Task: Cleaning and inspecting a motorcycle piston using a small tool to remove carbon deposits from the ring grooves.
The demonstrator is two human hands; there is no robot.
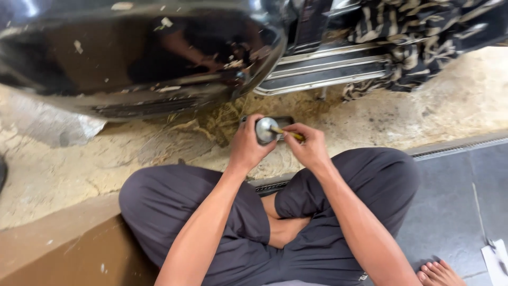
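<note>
Crossed legs (264, 228) sat nearest. Left hand (247, 145) gripped a round metal tin (264, 130); right hand (309, 145) pinched a yellow-handled tool (288, 133) at its lid, mid-prying; steady leverage seemed needed.

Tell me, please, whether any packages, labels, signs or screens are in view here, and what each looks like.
No package, label, sign or screen shows clearly.
White paper sheets: bottom right corner on the dark floor, flat, partly cut off; any marks on them are too small to tell.
</note>
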